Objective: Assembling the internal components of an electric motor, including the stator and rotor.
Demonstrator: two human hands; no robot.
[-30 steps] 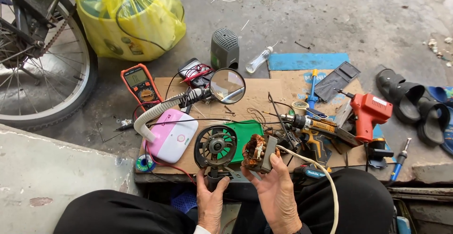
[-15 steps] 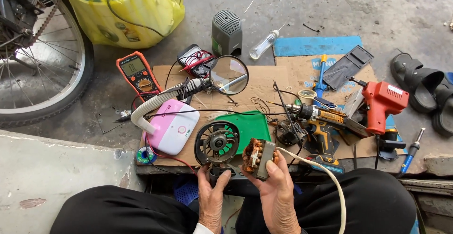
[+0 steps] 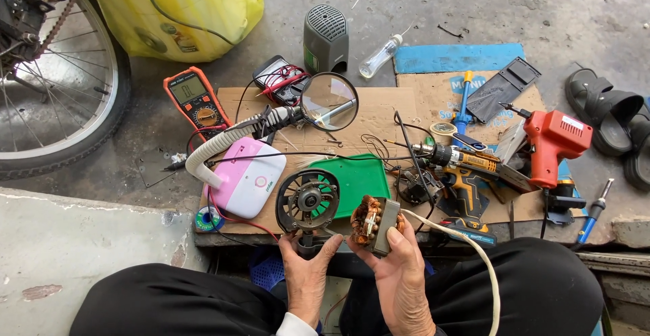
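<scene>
Your right hand [image 3: 399, 268] is closed around the motor stator [image 3: 374, 222], copper windings facing left, thumb over its metal core, and it now sits a little lower and closer to your lap than a second ago, a white cable [image 3: 474, 255] trailing off over your right thigh. Your left hand [image 3: 306, 268] grips the stem under the round black fan housing [image 3: 308, 200], fingers curled shut on it, holding it upright at the board's near edge; it has hardly shifted. So the two parts have stayed apart, side by side, and you're looking the stator over rather than fitting it.

Just beyond, the green tray [image 3: 359, 177] lies behind both parts, and the pink-and-white box [image 3: 247, 183] sits to its left. To the right lies the yellow cordless drill [image 3: 467, 166], with the red glue gun [image 3: 552, 143] past it. Farther back stand the magnifying glass [image 3: 330, 100] and orange multimeter [image 3: 195, 99], then the grey speaker-like unit [image 3: 325, 36] and yellow plastic bag [image 3: 176, 7].
</scene>
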